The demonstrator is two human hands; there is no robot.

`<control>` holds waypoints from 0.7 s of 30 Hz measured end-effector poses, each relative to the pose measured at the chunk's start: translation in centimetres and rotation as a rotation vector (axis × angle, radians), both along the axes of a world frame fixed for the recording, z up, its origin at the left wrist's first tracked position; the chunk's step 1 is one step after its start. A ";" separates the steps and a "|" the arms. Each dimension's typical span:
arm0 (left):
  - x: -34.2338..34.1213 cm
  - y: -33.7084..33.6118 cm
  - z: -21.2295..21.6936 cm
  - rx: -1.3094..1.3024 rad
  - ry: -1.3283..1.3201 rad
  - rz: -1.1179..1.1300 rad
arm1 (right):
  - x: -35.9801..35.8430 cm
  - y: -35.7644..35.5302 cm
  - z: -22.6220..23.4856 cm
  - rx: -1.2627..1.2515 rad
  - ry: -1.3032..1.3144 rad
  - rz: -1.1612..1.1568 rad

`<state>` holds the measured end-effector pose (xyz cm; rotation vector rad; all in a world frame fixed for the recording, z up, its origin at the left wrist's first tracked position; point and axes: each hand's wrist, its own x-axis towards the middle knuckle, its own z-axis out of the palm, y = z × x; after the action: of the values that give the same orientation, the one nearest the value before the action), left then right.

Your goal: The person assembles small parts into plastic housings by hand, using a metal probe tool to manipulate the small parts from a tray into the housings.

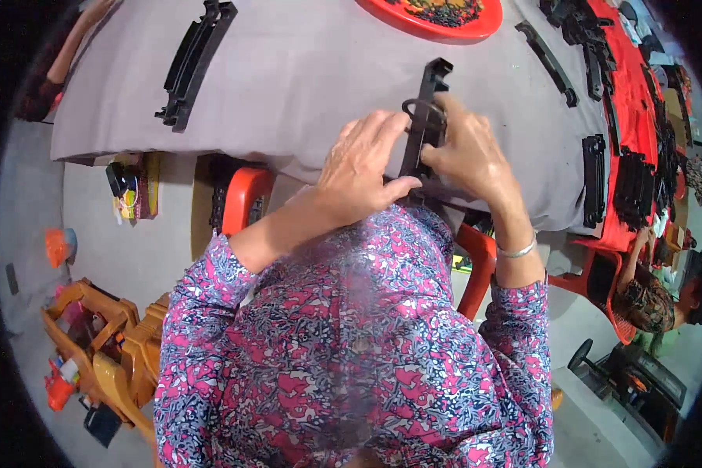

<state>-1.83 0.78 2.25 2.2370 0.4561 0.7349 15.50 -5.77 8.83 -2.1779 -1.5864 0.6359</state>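
A long, narrow black plastic strip (pixel 418 140) with a hooked far end lies at the table's near edge, between my hands. A thin black loop (pixel 413 102) stands out around its upper middle. From the left, my left hand (pixel 363 160) holds the strip, with fingertips at its side by the loop and thumb across its near end. My right hand (pixel 473 152), a silver bangle at its wrist, is closed on the strip's right side, thumb and bent fingers against it. The undersides of both hands are hidden.
A grey cloth covers the table (pixel 304 70). Another black strip assembly (pixel 195 66) lies left; a red bowl (pixel 452 27) of small dark pieces stands beyond. At right are a single strip (pixel 547 62) and a red cloth (pixel 612 117) with stacked black parts. Another person (pixel 663 300) sits far right.
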 end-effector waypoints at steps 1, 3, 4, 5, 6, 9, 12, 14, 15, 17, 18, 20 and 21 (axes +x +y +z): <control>0.1 0.0 -0.3 0.012 -0.006 0.012 | 0.0 0.2 0.2 0.012 -0.006 0.012; 0.2 0.0 -0.5 0.023 -0.029 0.002 | -0.1 0.5 0.3 -0.112 -0.068 0.031; 0.2 0.0 -0.4 0.004 -0.036 -0.005 | -0.3 0.3 -0.4 -0.031 -0.153 0.037; 0.1 0.0 -0.6 0.017 -0.042 0.017 | -0.7 0.3 -0.3 -0.016 -0.159 0.059; 0.1 -0.1 -1.0 0.030 -0.050 0.016 | -1.1 0.3 -0.1 -0.033 -0.169 0.045; -0.1 -0.3 -1.3 0.061 -0.060 0.057 | -1.1 0.4 -0.6 -0.008 -0.197 0.078; -0.2 -0.3 -1.6 0.067 -0.123 0.017 | -1.2 0.2 -1.0 0.083 -0.093 0.013; -0.4 -0.2 -1.6 0.045 -0.148 0.019 | -1.2 0.4 -1.1 0.098 -0.074 0.017; -0.6 -0.1 -1.5 0.012 -0.175 -0.006 | -1.4 0.6 -1.1 0.101 -0.055 -0.006; -0.8 -0.2 -1.2 0.007 -0.217 0.052 | -1.9 1.3 0.3 0.073 -0.016 -0.022; -1.0 -0.1 -0.8 0.023 -0.233 0.055 | -2.0 1.9 0.6 0.069 -0.018 -0.027; -1.4 0.3 0.4 0.064 -0.284 0.072 | -2.3 2.8 1.0 0.074 -0.056 -0.008; -1.7 0.3 0.7 0.067 -0.280 0.077 | -2.5 3.6 0.5 0.077 -0.052 -0.002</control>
<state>-3.56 1.12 2.97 2.1431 0.3858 1.1007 13.05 -2.22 9.33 -2.1563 -1.6077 0.5129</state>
